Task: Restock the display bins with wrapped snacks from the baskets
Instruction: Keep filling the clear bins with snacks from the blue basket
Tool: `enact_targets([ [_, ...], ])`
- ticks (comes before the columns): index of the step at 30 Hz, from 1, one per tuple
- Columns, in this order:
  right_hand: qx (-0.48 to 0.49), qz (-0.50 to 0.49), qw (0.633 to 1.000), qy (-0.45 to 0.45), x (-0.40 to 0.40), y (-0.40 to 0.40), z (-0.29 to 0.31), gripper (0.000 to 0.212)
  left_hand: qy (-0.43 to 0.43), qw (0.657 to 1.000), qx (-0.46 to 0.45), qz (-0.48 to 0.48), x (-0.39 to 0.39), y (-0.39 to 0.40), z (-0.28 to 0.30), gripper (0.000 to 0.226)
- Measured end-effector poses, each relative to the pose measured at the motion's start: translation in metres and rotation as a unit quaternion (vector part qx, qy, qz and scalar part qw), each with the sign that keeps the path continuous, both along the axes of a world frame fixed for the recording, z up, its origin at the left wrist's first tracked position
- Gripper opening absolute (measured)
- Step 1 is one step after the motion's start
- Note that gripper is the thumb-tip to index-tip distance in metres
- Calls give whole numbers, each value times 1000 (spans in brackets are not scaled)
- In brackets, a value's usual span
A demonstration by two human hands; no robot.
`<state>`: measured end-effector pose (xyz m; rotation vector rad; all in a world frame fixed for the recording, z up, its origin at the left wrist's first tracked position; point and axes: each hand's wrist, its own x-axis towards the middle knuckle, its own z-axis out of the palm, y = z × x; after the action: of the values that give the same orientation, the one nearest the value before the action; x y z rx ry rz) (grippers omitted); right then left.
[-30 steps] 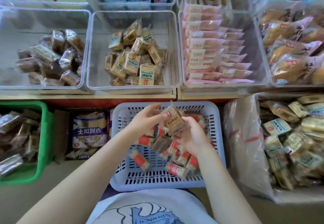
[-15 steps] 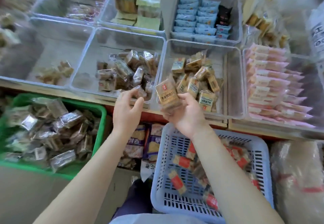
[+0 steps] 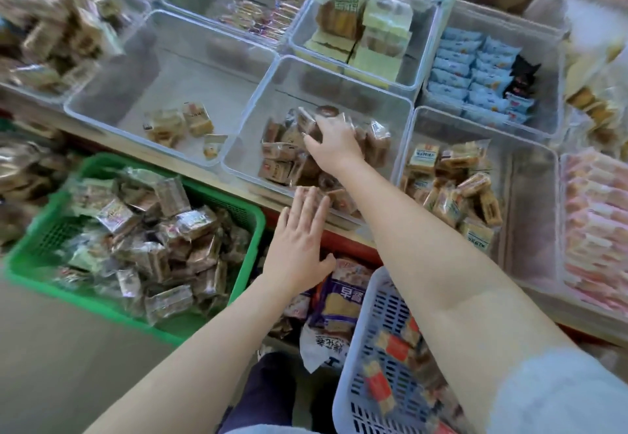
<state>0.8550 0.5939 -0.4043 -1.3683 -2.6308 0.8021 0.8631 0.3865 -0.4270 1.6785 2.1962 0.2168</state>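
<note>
My right hand point(image 3: 334, 143) reaches into the middle clear display bin point(image 3: 253, 120) and lies palm down on its pile of brown wrapped snacks point(image 3: 278, 158), fingers curled over a clear-wrapped snack point(image 3: 324, 113). My left hand point(image 3: 299, 246) hovers flat, fingers spread and holding nothing, just before that bin's front edge. A green basket point(image 3: 253, 226) at the left is heaped with clear-wrapped snacks. The pale blue slotted basket point(image 3: 368, 341) at the lower right holds several red-labelled snacks point(image 3: 390, 345).
A nearly bare clear bin point(image 3: 112, 69) to the left holds a few tan snacks point(image 3: 183, 124). The bin to the right holds tan labelled snacks point(image 3: 452, 182); pink packs point(image 3: 598, 216) lie further right. More filled bins stand behind. A purple snack bag point(image 3: 339, 301) lies between the baskets.
The view swung left. My right hand carried the tan wrapped snack forward from above the blue basket and down into the middle bin. My left hand let go and opened flat.
</note>
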Motion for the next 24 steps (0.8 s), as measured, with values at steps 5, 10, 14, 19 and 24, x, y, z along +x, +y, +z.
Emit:
enact_targets([
  [5,4,-2,999,40,39,-20,24,62,11,1000,5,13,0,2,-4,99],
  [10,52,-137,964,221,155,-93,33,20,26,996,34,77,23,9,-4,92],
  [14,-58,-259,959,98,248,-141,-22,20,9,996,82,19,68,12,-7,85],
  [19,-162,-288,921,-206,333,-183,-102,17,16,995,99,-15,114,9,-18,80],
  [24,-251,-254,865,-353,381,-222,-141,85,-43,993,-25,-106,147,-4,-34,42],
])
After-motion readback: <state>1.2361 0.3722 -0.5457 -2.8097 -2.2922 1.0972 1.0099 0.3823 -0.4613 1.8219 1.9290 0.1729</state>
